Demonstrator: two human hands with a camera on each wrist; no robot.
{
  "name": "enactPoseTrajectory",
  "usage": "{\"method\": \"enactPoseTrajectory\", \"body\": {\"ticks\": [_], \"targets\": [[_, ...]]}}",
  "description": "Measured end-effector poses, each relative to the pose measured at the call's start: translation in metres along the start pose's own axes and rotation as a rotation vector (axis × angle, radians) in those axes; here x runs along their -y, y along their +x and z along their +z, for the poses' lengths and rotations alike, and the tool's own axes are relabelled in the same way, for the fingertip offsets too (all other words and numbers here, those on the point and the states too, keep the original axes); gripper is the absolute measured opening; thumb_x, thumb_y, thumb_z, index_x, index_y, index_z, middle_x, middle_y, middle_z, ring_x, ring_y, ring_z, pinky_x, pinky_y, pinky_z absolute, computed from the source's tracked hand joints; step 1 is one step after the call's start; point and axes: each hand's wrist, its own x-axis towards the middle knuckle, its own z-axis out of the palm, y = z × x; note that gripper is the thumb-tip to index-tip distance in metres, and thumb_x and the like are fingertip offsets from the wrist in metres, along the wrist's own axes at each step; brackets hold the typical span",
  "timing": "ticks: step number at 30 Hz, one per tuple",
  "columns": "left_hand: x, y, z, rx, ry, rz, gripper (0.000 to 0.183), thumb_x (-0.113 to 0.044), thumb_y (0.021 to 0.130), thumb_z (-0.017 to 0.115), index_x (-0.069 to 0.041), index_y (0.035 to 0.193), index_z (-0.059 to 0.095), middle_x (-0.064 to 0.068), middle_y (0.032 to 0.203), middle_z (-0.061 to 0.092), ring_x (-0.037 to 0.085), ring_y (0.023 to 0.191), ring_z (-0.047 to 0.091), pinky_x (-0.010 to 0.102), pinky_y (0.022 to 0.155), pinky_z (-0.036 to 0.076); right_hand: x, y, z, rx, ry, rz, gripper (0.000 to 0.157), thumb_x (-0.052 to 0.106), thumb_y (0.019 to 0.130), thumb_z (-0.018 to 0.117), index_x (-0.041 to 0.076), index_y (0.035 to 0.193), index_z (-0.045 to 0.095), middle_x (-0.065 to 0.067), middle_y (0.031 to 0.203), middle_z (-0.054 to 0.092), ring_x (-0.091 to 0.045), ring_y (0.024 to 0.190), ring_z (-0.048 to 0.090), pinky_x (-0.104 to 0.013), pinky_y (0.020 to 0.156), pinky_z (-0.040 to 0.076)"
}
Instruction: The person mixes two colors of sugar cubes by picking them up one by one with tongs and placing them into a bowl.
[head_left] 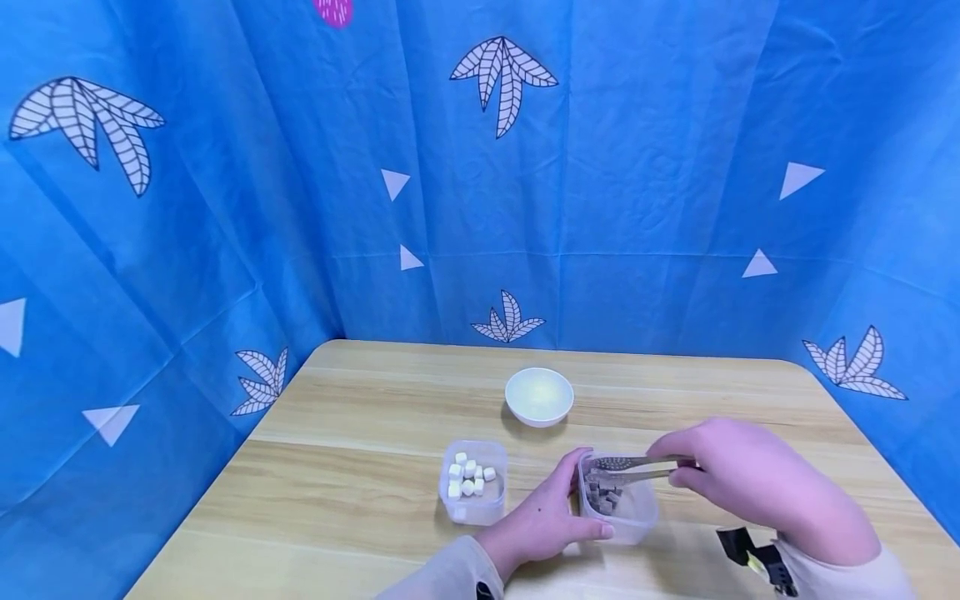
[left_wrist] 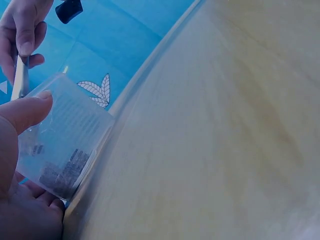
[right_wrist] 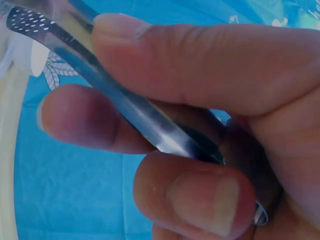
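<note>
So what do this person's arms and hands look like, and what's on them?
The left hand and right hand wear no gloves. The left sleeve and right sleeve are pale, near white. A black band with a small black block shows at the right cuff, a bit of black at the left.

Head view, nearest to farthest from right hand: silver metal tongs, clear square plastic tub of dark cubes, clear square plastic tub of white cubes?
1. Silver metal tongs: held in the right hand.
2. Clear square plastic tub of dark cubes: just left, gripped by the left hand.
3. Clear square plastic tub of white cubes: farther left, past that hand.
</note>
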Motion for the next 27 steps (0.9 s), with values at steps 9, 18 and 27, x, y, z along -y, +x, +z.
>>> {"method": "enactPoseTrajectory", "body": {"ticks": [9,18,27], "targets": [[-0.001,0.000,0.000,-0.014,0.001,-0.006,0.099,-0.039,0.078,0.086,-0.033,0.157,0.026,-0.009,0.152,0.044,0.012,0.140,0.039,0.050,0.119,0.021,-0.008,-0.008,-0.013,-0.166,-0.049,-0.071,0.036,0.020,0.088,0.078,0.030,0.122,0.072,0.027,0.089,0.064,0.007,0.074,0.054,-0.027,0.062,0.051],[-0.006,-0.002,-0.001,-0.010,-0.008,-0.007,0.100,-0.035,0.080,0.086,-0.023,0.159,0.026,-0.006,0.152,0.044,0.011,0.138,0.040,0.047,0.119,0.022,-0.007,0.007,-0.005,-0.499,-0.110,-0.129,0.046,0.015,0.081,0.083,0.025,0.125,0.072,0.010,0.101,0.074,0.006,0.061,0.047,-0.025,0.052,0.043],[-0.005,-0.004,-0.001,-0.003,-0.019,0.026,0.096,-0.033,0.080,0.086,-0.025,0.157,0.028,-0.011,0.146,0.048,0.008,0.133,0.045,0.046,0.118,0.027,-0.022,0.038,0.033,-0.556,-0.099,-0.084,0.041,0.017,0.085,0.081,0.021,0.125,0.073,0.000,0.110,0.075,-0.004,0.065,0.058,-0.035,0.058,0.052]]}}
